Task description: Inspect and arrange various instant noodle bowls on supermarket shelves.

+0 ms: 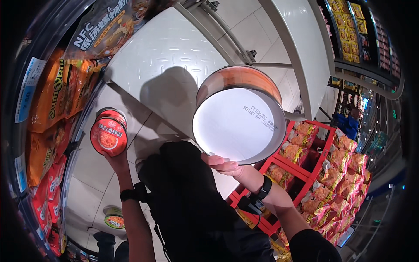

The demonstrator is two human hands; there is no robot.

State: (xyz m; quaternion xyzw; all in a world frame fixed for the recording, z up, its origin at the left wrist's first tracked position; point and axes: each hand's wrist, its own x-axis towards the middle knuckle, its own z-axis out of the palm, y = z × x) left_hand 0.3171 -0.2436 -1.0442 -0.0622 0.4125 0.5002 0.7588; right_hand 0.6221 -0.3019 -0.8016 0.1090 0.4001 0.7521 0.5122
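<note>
Low at the left, my left hand (116,160) grips a red instant noodle bowl (109,136) from below. Its round lid with a noodle picture faces me. My right hand (223,165) holds a larger tub (238,124), close to the camera, by its lower rim. The tub is tilted so that its white base, with a small printed stamp, is toward me. An orange-brown band shows on its far side wall. The fingers behind the tub are hidden.
A white metal step platform (163,48) stands ahead. Shelves with orange noodle packets (48,96) line the left. At right is a red rack (301,177) beside stacked noodle packs (340,187). A green-lidded bowl (114,220) sits low left. A person in blue (349,122) is farther right.
</note>
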